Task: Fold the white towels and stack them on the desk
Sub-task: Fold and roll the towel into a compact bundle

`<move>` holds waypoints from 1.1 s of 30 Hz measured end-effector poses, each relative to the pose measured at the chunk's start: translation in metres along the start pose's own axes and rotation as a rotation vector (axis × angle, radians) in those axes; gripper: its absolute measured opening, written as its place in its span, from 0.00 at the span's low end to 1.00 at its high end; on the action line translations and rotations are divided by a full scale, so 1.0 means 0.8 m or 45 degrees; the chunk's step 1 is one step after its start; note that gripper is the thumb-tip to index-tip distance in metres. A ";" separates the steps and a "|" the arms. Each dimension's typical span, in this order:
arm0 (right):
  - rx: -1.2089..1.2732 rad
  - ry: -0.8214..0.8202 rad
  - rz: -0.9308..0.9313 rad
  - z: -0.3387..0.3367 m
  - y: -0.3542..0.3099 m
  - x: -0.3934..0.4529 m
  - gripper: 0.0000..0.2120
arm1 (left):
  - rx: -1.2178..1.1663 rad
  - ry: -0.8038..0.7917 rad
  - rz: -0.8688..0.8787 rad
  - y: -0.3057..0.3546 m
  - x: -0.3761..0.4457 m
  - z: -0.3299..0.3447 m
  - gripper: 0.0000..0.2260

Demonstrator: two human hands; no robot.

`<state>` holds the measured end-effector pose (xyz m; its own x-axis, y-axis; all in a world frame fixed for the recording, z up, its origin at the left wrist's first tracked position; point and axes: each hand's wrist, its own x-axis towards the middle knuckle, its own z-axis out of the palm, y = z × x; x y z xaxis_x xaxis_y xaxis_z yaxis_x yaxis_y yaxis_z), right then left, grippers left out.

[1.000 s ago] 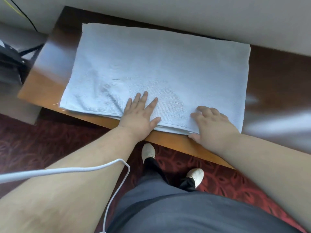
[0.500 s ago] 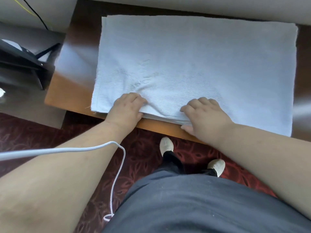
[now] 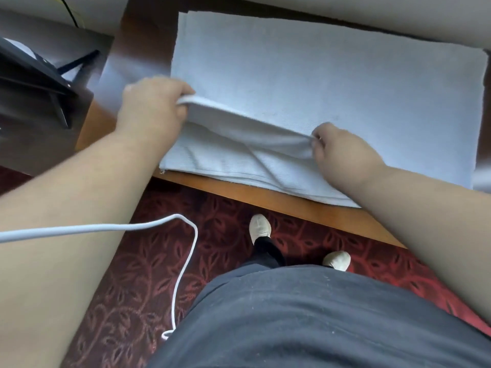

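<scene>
A white towel (image 3: pixel 332 83) lies spread over the brown desk (image 3: pixel 305 208), folded in layers. My left hand (image 3: pixel 154 104) grips the near edge of the top layer at its left corner and holds it lifted. My right hand (image 3: pixel 342 152) pinches the same edge further right. The raised edge hangs between both hands. Beneath it the lower towel layer (image 3: pixel 225 160) shows, lying flat along the desk's front edge.
A dark stand or side table (image 3: pixel 34 75) sits left of the desk. A white cable (image 3: pixel 183 261) hangs across my left forearm down to the red patterned carpet (image 3: pixel 148 261). A pale wall (image 3: pixel 345 11) backs the desk. My feet stand below the desk's front edge.
Both hands went from pressing flat on the towel to curling over its near edge, and now they hold the top layer lifted off the lower one. The view shifted left.
</scene>
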<state>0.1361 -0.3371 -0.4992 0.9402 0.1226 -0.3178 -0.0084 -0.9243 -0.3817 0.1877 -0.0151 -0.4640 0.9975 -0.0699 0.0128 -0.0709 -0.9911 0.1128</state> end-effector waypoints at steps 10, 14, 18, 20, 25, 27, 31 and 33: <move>-0.020 0.192 0.232 -0.029 0.051 0.070 0.10 | -0.250 -0.013 -0.115 0.036 0.121 0.009 0.16; -0.151 0.102 0.295 -0.025 0.052 0.081 0.20 | -0.477 0.060 -0.178 0.021 0.117 0.026 0.18; -0.219 0.157 0.291 -0.021 0.018 0.070 0.22 | -0.453 -0.059 -0.298 -0.015 0.057 0.045 0.15; -0.230 0.221 0.024 -0.014 -0.018 0.055 0.21 | -0.463 -0.206 -0.465 -0.029 0.011 0.059 0.15; -0.184 -0.276 -0.274 0.029 -0.108 0.035 0.21 | -0.356 -0.337 -0.691 -0.027 -0.069 0.083 0.29; -0.262 -0.337 -0.224 0.043 -0.117 0.036 0.24 | -0.406 -0.297 -0.772 -0.027 -0.074 0.086 0.30; -0.205 -0.240 -0.190 0.055 -0.110 0.046 0.21 | -0.520 -0.359 -0.850 -0.035 -0.068 0.090 0.19; -0.138 -0.220 -0.128 0.055 -0.104 0.053 0.17 | -0.529 -0.381 -0.818 -0.039 -0.067 0.092 0.13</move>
<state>0.1617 -0.2391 -0.5194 0.8621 0.2676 -0.4304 0.1276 -0.9365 -0.3267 0.1369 0.0113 -0.5413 0.7990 0.4114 -0.4386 0.5771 -0.7295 0.3671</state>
